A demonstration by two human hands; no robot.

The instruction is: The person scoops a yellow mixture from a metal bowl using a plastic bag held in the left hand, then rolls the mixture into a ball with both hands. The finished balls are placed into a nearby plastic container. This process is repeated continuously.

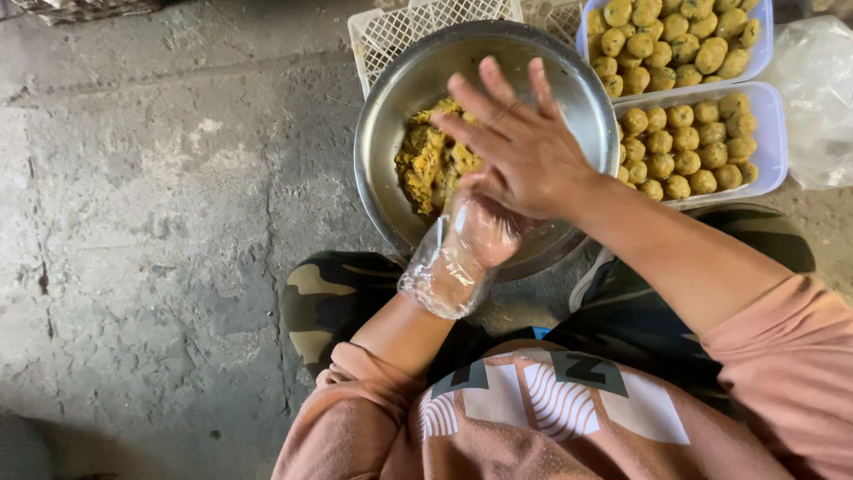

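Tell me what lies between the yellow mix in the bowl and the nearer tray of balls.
In the head view, the right hand and the bowl wall lie between the mix and the tray.

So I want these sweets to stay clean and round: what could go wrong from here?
1. The bare right hand presses over the gloved left hand, so mix may stick to skin.
2. The loose plastic glove gapes at the wrist and could slip.
3. The steel bowl sits low by the rough concrete floor, so grit might reach the yellow mixture.
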